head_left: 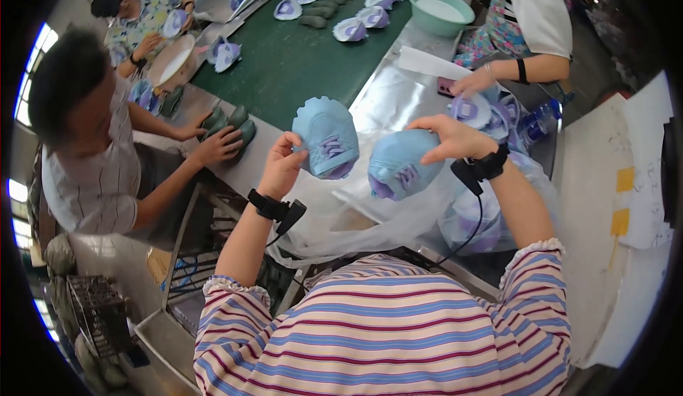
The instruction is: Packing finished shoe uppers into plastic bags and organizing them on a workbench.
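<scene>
My left hand (282, 166) grips a light blue shoe upper (327, 137) with a purple side mark and a scalloped top edge. My right hand (453, 138) holds a second light blue shoe upper (400, 164) of the same kind, just right of the first. Both uppers hang side by side in the air above a clear plastic bag (356, 222) that lies in front of me. Each wrist carries a black band with a cable.
A green conveyor belt (284, 61) carries several more uppers and dark lasts. A teal bowl (441, 10) stands on the metal table (388, 97). A person on the left touches dark lasts (231, 120); another on the right handles purple-blue uppers (469, 109).
</scene>
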